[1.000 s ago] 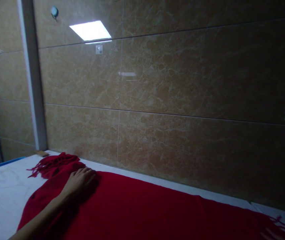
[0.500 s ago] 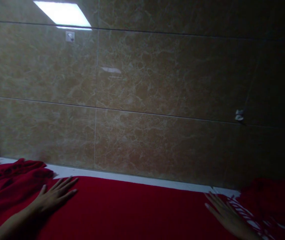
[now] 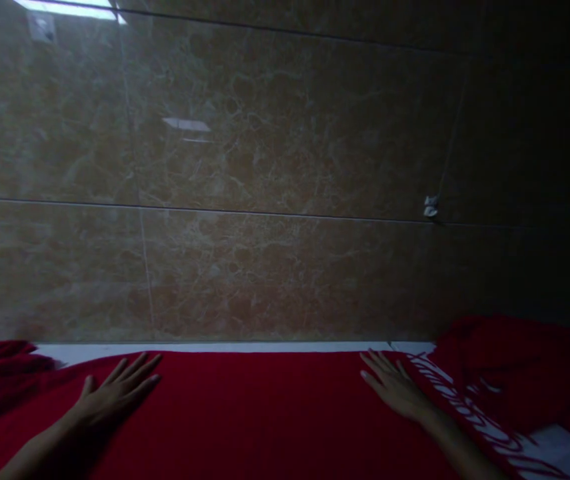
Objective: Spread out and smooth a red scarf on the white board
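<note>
Left hand (image 3: 112, 396), right hand (image 3: 395, 389) rest near far edge of red cloth (image 3: 259, 413) | fingers spread, gripping nothing | seemingly to flatten it

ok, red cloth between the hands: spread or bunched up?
Spread: between the left hand and right hand, the red cloth lies smooth, its far edge nearly straight.

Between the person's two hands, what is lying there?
In the head view, red cloth spans the stretch between the left hand and the right hand.
</note>
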A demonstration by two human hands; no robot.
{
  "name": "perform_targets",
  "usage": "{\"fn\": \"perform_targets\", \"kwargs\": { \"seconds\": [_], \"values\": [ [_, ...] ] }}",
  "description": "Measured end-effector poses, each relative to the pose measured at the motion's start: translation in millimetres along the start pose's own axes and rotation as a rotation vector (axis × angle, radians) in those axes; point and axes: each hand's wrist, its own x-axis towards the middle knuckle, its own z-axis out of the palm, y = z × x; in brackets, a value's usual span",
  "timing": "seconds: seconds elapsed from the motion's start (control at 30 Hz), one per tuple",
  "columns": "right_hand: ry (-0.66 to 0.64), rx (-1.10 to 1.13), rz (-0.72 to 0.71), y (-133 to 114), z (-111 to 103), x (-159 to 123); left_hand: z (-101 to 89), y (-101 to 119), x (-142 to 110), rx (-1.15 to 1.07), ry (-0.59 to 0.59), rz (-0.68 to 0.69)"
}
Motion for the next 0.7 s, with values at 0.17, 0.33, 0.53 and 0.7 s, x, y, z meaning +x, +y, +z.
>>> {"fn": "perform_targets", "kwargs": {
  "seconds": [0.17, 0.33, 0.53, 0.7],
  "values": [
    [-0.013, -0.007, 0.042, -14, -15, 0, -10.3, -13, 21, 0.045, -0.11, 0.018],
    [0.038, -0.017, 0.114, -34, -22, -5, -37.0, 41, 37, 0.003, -0.034, -0.157],
    [0.04, -0.02, 0.096, -32, -10, -5, -30.2, 107, 36, -0.148, -0.081, -0.122],
    [0.065, -0.053, 0.084, -22, -1, 3, -30.0, 106, 30, -0.141, -0.106, -0.109]
  ]
}}
